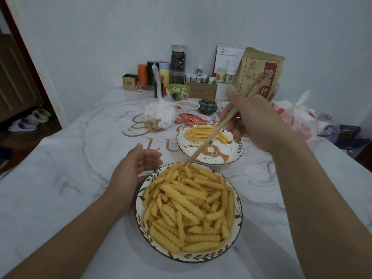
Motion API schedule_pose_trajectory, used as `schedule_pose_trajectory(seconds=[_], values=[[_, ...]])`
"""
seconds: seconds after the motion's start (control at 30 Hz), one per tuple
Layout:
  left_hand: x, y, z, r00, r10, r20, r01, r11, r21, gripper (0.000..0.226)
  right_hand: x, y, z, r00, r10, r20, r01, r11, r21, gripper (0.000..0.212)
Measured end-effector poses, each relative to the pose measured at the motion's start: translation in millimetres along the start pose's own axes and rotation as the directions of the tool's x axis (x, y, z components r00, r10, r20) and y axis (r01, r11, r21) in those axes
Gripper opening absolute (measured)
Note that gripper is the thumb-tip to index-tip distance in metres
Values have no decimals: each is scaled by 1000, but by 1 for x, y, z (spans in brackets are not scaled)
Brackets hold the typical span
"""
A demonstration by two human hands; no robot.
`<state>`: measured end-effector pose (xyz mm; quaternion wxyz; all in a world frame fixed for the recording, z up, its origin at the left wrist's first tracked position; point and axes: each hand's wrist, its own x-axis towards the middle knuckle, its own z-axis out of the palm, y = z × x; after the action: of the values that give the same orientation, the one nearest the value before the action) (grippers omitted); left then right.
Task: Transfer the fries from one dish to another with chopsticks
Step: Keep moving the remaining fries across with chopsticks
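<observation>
Here, at a marble-patterned table [66, 178]: right hand [259, 125] raised, fingers curled round a pair of wooden chopsticks [213, 137], tips down among the fries [191, 206] at the far rim of the near dish [138, 210]. Whether the tips pinch a fry, cannot tell. Near dish heaped full. Left hand [132, 174] rests against that dish's left rim, fingers loosely bent, gripping nothing. Far dish [231, 156], just beyond, holds a small batch of fries [203, 132] on its far side. Behind: sauce packets [193, 118], a plastic bag of food [161, 115], a green bowl [178, 92], bottles [198, 76]
</observation>
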<state>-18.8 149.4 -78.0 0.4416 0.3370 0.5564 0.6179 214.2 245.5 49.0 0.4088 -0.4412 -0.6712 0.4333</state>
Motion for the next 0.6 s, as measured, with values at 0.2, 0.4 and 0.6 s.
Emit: schedule_pose_trajectory(seconds=[0.2,0.4,0.6], values=[[0,-1,-1,1000,3,0,-3,1000,10,54,7,5,-14,955,-73,-287,95,993,65,43],[0,0,0,1000,6,2,-6,1000,6,53,21,43,-26,858,-159,-489,-13,944,-330,36],[1,-2,-1,1000,-1,-5,1,1000,9,54,27,70,-23,887,-97,-451,-38,959,-281,40]])
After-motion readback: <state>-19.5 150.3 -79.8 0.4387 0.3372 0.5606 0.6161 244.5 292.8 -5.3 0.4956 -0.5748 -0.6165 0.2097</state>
